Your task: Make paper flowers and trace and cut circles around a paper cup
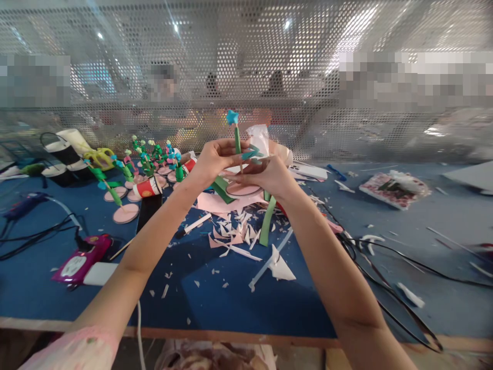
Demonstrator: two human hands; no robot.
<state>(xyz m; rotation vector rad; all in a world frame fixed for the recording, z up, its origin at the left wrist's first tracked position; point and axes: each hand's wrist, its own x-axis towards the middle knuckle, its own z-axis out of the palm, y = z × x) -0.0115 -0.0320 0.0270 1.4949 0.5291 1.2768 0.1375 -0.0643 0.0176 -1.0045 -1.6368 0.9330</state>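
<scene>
My left hand [215, 156] and my right hand [269, 174] meet above the blue table [239, 303], both pinched on a paper flower [235, 134] with a green stem and a blue bloom on top. A teal leaf sticks out of the stem near my right fingers. A round pink base [242, 190] lies just below the hands, beside green paper strips [267, 223].
Several finished paper flowers on pink discs [127, 212] stand at the left with a red cup [147, 187]. A magenta glue gun [79, 259] and black cables [385, 288] lie on the table. Paper scraps [234, 234] litter the middle. A perforated metal screen [246, 77] closes off the back.
</scene>
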